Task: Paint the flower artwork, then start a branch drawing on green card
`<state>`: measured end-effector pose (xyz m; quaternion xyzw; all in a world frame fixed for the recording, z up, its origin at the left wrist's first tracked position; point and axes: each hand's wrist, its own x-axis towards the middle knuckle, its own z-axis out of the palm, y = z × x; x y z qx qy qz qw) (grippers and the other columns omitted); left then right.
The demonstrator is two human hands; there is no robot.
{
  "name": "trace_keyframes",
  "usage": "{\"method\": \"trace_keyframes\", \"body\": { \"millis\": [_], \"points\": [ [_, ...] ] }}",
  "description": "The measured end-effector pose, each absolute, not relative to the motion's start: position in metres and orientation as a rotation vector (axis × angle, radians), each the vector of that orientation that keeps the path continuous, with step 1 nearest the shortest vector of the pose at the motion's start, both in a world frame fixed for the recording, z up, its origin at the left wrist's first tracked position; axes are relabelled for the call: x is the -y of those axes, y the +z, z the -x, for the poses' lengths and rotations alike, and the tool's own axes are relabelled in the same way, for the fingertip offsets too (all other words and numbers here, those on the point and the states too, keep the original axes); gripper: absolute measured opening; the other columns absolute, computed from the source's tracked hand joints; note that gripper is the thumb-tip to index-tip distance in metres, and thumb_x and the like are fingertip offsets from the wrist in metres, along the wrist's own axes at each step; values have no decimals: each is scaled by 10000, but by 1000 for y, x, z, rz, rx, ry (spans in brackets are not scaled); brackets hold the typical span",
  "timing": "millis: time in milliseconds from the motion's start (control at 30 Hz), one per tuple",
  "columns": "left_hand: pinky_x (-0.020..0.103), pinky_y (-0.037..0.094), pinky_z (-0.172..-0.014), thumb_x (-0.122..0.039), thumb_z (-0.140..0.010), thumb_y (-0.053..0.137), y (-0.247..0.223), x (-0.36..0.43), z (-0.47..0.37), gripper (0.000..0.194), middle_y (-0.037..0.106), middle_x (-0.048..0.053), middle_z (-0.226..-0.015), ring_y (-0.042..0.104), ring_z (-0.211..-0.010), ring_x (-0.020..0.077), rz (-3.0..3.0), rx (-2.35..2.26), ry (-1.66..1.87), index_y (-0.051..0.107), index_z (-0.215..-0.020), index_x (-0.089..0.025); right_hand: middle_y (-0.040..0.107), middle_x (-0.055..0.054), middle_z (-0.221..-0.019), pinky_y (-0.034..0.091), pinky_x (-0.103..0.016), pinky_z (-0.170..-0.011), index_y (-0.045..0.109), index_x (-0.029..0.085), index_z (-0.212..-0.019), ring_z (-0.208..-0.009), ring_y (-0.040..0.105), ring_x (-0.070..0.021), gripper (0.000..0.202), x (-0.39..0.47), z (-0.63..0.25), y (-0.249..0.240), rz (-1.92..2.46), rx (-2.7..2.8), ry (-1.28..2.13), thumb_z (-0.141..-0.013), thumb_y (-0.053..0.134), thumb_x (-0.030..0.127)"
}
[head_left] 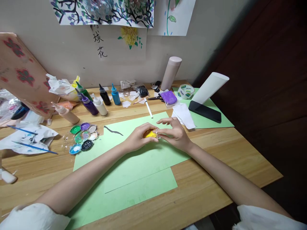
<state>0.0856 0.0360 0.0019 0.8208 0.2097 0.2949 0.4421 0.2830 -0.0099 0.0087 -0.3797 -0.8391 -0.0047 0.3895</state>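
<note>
Over the green paper sheet, my left hand is closed around a small packet of yellow modelling clay. The clay is bright yellow and partly hidden by the fingers. At the packet's right end, the fingertips of my right hand pinch its clear plastic wrapping. A dark wavy clay-like strip lies on the sheet, left of my hands. Farther back sits a purple clay packet, also in clear plastic.
At the left stand a paint palette, several paint bottles and brushes on stained tissue. Behind my hands are a white stick tool, scissors, tape, tissue, a black phone and a white tube.
</note>
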Motion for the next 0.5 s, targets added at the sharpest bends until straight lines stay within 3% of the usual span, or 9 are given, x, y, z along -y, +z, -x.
{"method": "trace_keyframes", "body": {
  "millis": [500],
  "points": [
    [274, 401, -757, -332, -775, 662, 1, -35, -87, 330, 591, 55, -959, 530, -845, 154, -1981, -538, 699, 587, -1036, -146, 598, -54, -923, 469, -368, -728, 690, 248, -790, -857, 538, -185, 55, 9, -283, 8, 998, 2017, 105, -764, 661, 209]
  ]
}}
